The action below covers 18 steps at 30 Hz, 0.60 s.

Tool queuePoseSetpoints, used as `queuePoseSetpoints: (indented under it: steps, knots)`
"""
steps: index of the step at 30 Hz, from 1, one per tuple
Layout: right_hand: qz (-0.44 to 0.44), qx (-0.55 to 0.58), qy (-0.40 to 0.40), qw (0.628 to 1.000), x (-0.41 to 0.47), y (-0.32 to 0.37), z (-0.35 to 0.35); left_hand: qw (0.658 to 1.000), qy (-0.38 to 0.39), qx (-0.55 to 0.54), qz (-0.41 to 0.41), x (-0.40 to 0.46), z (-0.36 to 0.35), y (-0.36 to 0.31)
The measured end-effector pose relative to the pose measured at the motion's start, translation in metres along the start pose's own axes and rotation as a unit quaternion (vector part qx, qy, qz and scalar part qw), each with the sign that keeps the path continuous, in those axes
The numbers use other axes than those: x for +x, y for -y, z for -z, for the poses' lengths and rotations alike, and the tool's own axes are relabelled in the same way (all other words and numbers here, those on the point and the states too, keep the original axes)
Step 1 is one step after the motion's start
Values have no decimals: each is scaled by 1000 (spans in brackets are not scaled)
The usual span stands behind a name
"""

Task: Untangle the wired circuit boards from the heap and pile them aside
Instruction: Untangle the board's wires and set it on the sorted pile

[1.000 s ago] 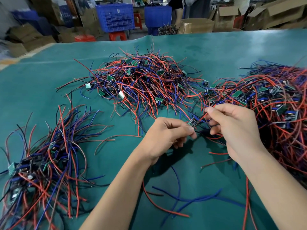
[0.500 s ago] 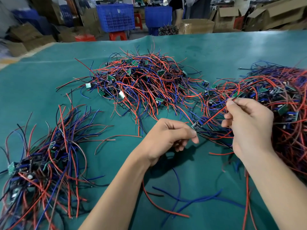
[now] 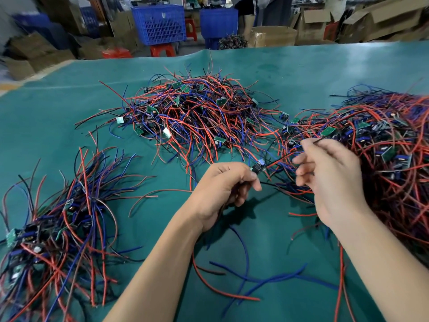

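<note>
Three tangles of red, blue and black wire are lying on the green mat [image 3: 325, 73]: a heap [image 3: 383, 145] at the right, a second heap [image 3: 197, 117] at the middle far side, and a pile [image 3: 55, 219] at the left with its wires running more nearly one way. Small green boards are showing among the wires in all three. The left hand [image 3: 222, 189] is hovering near the middle of the mat, its fingers curling round a small board [image 3: 258, 168] that is poking out beside the thumb and forefinger at the inner edge of the right heap. Red and black wires are running from this board toward that heap. The right hand [image 3: 329, 177] is raised just beside it, over the heap's near edge, thumb and forefinger pinching a thin dark wire [image 3: 319, 141] at the top of the hand while the other fingers are spreading loosely; this hand is blurred. Loose wires [image 3: 243, 270], blue and red, are trailing across the mat below the wrists. Beyond the mat, blue crates [image 3: 160, 24] and cardboard boxes are standing on the floor.
</note>
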State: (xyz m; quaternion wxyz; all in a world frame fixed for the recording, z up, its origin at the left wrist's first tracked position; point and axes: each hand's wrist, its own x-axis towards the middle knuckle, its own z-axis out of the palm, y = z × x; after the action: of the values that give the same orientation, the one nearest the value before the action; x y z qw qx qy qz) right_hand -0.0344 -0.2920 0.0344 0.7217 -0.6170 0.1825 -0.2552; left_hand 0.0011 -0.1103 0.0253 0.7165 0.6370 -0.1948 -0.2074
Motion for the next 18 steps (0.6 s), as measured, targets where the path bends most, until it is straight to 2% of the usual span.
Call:
queuePoseSetpoints:
  steps: [4,7,13,18]
  knots:
    - [-101,-23,168,980,-16,-2,-11,1000,-4,-11,2,0,0,0]
    - [-124,0,262,957,-21,-2,-11,1000,-10,3,2,-1,1,0]
    - [-98,21,290,952,-13,7,1,998,15,63,-9,-2,1,2]
    - [0,-78,250,965,-16,4,-3,996,7,84,-13,0,1,4]
